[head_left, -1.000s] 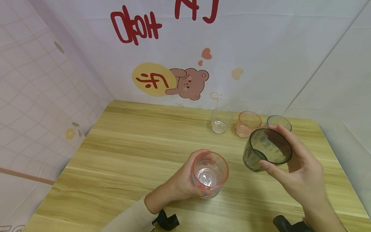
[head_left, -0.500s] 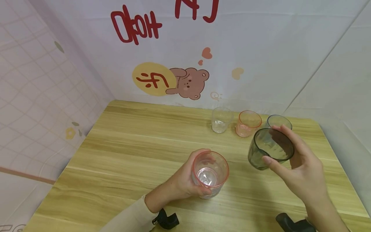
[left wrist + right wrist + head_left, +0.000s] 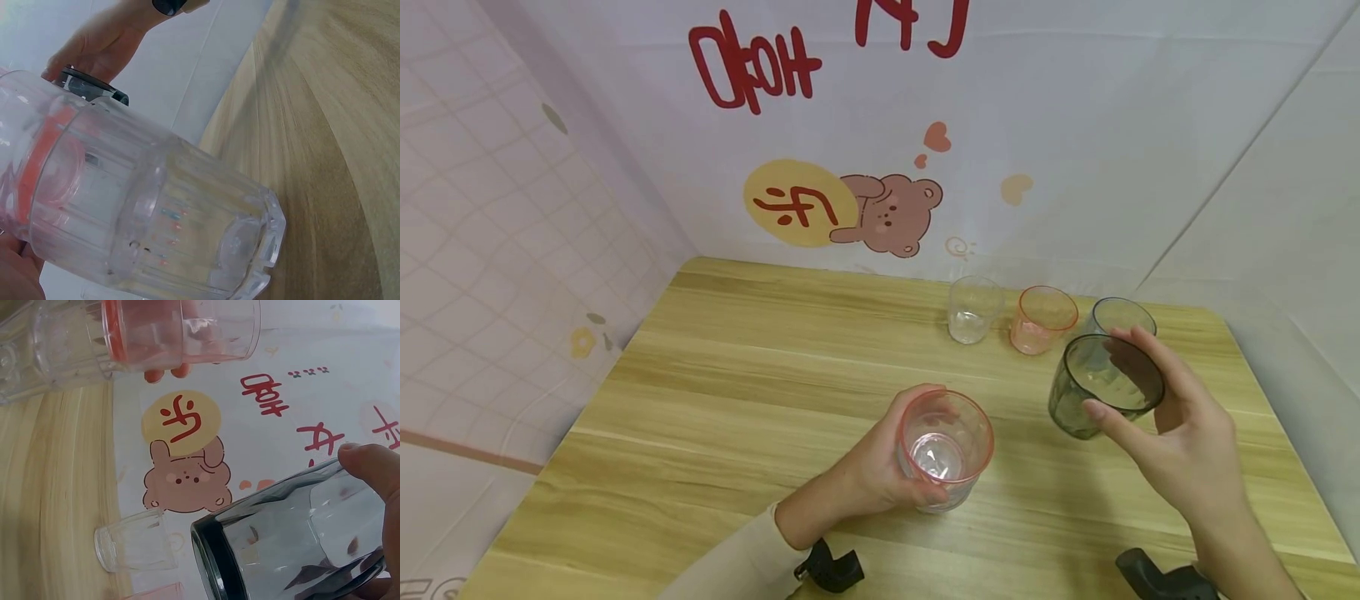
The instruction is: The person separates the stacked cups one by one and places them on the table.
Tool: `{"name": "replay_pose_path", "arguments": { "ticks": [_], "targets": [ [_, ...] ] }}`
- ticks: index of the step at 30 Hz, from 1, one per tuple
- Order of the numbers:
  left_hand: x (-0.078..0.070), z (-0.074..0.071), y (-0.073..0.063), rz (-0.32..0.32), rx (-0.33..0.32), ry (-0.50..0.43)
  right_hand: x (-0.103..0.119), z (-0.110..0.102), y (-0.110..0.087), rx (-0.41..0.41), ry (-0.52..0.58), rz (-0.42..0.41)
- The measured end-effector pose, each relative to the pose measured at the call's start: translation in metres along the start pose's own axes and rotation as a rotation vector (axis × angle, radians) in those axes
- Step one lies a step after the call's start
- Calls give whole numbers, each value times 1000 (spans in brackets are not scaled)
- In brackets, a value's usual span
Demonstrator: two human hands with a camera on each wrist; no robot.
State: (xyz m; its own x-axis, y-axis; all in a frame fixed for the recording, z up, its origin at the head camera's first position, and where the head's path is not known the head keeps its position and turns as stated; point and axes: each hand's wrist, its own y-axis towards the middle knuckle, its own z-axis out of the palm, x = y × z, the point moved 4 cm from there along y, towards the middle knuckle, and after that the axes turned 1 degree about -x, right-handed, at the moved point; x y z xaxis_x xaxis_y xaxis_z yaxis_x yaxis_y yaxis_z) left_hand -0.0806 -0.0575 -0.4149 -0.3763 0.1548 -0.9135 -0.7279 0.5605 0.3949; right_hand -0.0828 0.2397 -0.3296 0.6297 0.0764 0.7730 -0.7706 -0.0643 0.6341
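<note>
In the head view, my left hand [image 3: 880, 475] grips a stack of clear tumblers with a pink-rimmed tumbler [image 3: 946, 454] on top. From the left wrist, the clear tumbler [image 3: 181, 219] under the pink one shows its faceted base close to the wood; whether it touches cannot be told. To the right, my right hand [image 3: 1187, 450] holds a smoky grey tumbler [image 3: 1071, 404] off the table, thumb on the near side and fingers on the far side. This tumbler leans, its mouth towards the right hand. The right wrist view shows its thick dark base [image 3: 219, 556].
Along the back of the wooden table [image 3: 737, 358] stand a clear tumbler [image 3: 972, 323], a red-rimmed tumbler [image 3: 1033, 332] and a blue-rimmed tumbler [image 3: 1120, 315], the last partly behind the grey one. A white printed sheet [image 3: 1075, 125] rises behind the table.
My right hand has carried the grey tumbler a little to the right, away from the stack. The left hand and its stack stay in place.
</note>
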Motion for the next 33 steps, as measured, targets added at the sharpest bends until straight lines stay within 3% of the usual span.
{"name": "replay_pose_path", "arguments": {
  "ticks": [10, 17, 21, 29, 33],
  "targets": [
    [0, 0, 0, 2, -1, 20, -12, -12, -5, -9, -1, -27],
    [1, 1, -1, 3, 2, 4, -20, -21, -9, -36, -34, 12],
    [1, 1, -1, 5, 5, 10, -24, -26, -12, -64, -147, 71],
    [2, 1, 0, 5, 2, 0, -29, -37, -17, -80, -550, 226],
    [2, 1, 0, -1, 2, -13, -35, -44, -20, -91, -620, 301]
  ]
}}
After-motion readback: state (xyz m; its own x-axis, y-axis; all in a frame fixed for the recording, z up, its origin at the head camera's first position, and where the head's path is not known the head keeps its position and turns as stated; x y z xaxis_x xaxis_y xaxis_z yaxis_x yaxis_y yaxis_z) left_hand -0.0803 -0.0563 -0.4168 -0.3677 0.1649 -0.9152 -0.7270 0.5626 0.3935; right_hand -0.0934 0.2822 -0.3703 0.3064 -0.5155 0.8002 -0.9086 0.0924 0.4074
